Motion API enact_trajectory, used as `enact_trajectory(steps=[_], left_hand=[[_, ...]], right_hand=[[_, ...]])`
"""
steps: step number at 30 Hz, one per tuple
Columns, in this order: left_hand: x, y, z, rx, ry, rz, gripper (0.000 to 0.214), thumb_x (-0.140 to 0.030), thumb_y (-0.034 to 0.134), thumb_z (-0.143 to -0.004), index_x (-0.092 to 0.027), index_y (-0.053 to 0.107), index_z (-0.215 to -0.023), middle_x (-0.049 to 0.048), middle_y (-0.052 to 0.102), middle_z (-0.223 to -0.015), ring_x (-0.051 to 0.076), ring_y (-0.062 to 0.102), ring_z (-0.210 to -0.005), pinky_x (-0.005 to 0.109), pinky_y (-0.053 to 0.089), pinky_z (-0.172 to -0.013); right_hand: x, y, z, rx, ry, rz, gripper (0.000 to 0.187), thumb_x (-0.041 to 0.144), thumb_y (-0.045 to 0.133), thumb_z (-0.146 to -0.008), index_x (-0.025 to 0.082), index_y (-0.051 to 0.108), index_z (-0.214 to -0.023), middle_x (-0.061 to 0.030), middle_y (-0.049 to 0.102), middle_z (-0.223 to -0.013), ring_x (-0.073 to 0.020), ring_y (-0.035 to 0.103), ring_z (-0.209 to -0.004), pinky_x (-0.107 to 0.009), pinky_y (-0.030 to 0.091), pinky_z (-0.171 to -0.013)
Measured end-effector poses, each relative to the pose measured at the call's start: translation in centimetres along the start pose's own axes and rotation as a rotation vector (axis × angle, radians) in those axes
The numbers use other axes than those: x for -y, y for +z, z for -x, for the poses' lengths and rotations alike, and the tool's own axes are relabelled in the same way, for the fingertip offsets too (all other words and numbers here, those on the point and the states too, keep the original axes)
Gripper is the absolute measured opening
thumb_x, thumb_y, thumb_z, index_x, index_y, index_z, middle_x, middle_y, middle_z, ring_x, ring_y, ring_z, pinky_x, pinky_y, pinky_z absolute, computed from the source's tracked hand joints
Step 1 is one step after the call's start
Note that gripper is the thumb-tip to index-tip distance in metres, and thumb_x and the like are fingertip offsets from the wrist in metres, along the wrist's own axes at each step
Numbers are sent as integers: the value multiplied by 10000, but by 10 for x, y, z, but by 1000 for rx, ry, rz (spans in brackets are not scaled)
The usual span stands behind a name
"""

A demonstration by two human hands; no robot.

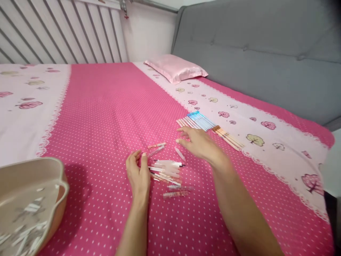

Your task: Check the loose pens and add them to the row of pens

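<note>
Asking: where are the loose pens point(167, 172) found?

Answering: They are scattered on the pink dotted sheet point(106, 117), near the middle, just right of the left hand point(138, 174). Its fingers are curled at the heap's edge; whether a pen is pinched cannot be told. The right hand point(198, 142) is held flat just beyond, fingers narrowly spread and nothing gripped, over a single pen point(180, 153).

Asking: how is the handling best done?

Answering: It is judged that one pen should be taken at a time, by the barrel, so that the heap is not rolled apart. Like should be laid with like, ends level, as in the tidy row point(210, 128) farther right, where blue and orange groups are laid side by side.

Asking: and containers?

Answering: One beige basket point(26, 177) is seen at the near left, well apart from the pens. Pale, blurred pieces point(23, 227) are lying in it; they cannot be identified. A pink pillow point(176, 67) is set far off by the grey headboard point(253, 53).
</note>
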State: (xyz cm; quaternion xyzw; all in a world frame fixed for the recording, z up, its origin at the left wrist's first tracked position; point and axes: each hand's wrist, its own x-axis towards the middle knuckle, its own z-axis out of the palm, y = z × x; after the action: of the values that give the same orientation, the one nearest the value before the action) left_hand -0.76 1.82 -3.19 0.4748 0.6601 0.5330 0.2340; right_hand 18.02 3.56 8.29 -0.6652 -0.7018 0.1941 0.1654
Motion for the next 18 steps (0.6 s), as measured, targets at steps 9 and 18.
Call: enact_trajectory(steps=[9,18], left_hand=[[-19,0,10,-88,-126,220,309,-395,524,-806,-195,591,-1032,62,576,-1062,180,544,-979,323,420,-877],[-50,-1,19,35,-112,308,246,-324,563,-785,-173,619,-971,41,617,-930,147,577,-820,266,448,-744]], right_hand=[[-23,49,-17,115,120,203,292,321,633,-754,156,636,-995,-85,674,-932,-181,620,-818,-252,424,-691],[-30,56,-8,-39,-29,136,280,161,512,-791,167,607,-1054,-58,671,-840,-158,603,-740,-259,417,-678]])
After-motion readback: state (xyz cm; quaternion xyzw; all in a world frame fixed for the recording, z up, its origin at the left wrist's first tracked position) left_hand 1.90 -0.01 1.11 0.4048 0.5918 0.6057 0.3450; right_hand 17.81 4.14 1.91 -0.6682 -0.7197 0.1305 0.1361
